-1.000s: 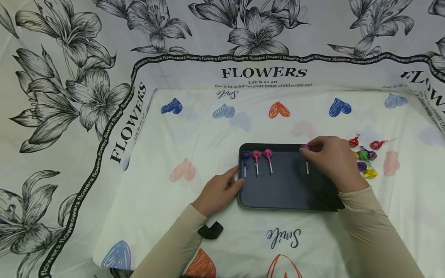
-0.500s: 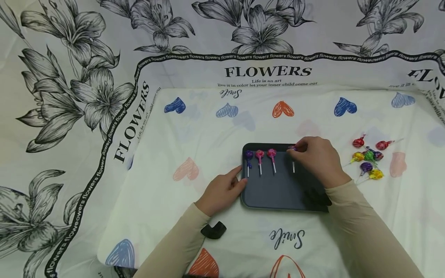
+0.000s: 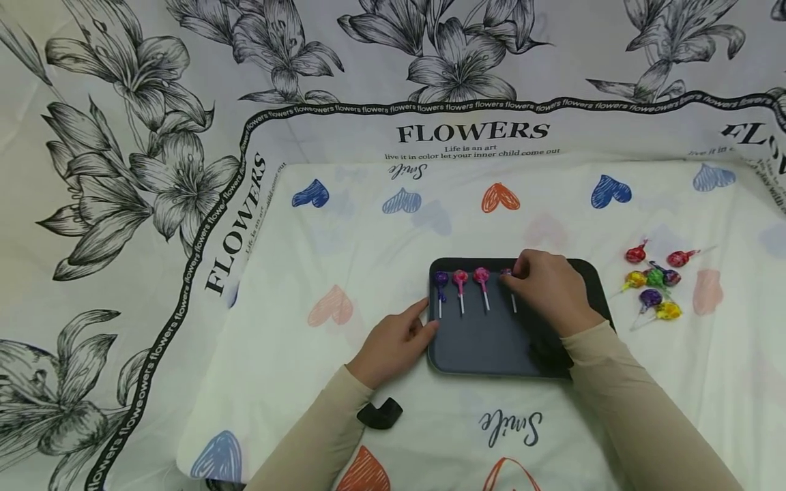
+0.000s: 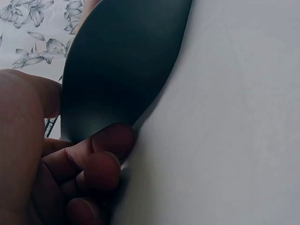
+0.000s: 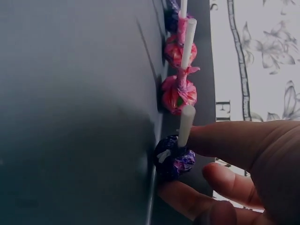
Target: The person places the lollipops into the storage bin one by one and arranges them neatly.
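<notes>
Person at work over a dark tray (image 3: 473, 351), set on a white heart-patterned cloth (image 3: 368, 256). The left hand (image 3: 389, 346) holds the tray at its left edge, thumb at the rim and the other fingers bent against the outer side. The right hand (image 3: 552, 290) pinches a wrapped lollipop (image 5: 174, 164) by its dark purple head, between thumb and finger, near the tray's far wall; its white stick points toward the person. Whether this lollipop bears on the tray floor is unclear.

To its left, inside the tray, three lollipops form a row along the far side: a purple lollipop (image 3: 441, 279) at the left end, then two pink lollipops (image 3: 482, 275), all with sticks toward the person. Outside the tray, to the right, loose lollipops (image 3: 654, 277) in red, yellow, green and purple wrappers lie in a cluster. Beyond the hearts lies a floral cloth (image 3: 178, 177) printed "FLOWERS".
</notes>
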`<action>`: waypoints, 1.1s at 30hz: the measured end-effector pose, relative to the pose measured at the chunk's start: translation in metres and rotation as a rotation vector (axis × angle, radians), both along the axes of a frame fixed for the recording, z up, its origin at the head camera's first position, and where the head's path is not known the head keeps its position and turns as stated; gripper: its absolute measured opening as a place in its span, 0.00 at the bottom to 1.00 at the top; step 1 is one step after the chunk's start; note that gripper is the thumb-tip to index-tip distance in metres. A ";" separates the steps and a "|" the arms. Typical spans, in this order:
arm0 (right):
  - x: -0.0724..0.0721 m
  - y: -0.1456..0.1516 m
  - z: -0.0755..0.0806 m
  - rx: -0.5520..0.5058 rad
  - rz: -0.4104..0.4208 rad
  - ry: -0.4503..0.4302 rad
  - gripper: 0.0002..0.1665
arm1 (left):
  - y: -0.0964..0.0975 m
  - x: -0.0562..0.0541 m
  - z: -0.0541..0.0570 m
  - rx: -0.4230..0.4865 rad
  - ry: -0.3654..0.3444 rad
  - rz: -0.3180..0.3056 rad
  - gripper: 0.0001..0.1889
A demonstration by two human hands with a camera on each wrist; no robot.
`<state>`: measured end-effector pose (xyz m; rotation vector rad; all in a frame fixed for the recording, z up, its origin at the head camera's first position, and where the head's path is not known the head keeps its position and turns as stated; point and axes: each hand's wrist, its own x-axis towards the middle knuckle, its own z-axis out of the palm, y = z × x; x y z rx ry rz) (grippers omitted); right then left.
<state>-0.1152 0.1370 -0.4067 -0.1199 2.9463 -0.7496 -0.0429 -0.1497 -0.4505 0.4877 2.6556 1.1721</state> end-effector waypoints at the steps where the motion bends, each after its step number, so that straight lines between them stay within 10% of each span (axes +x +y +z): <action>1: 0.000 -0.001 -0.001 -0.003 0.003 0.001 0.17 | -0.001 0.001 0.000 0.000 0.000 0.000 0.30; 33: 0.002 -0.004 -0.004 -0.006 0.032 0.013 0.19 | -0.003 0.001 0.000 -0.004 -0.007 -0.001 0.29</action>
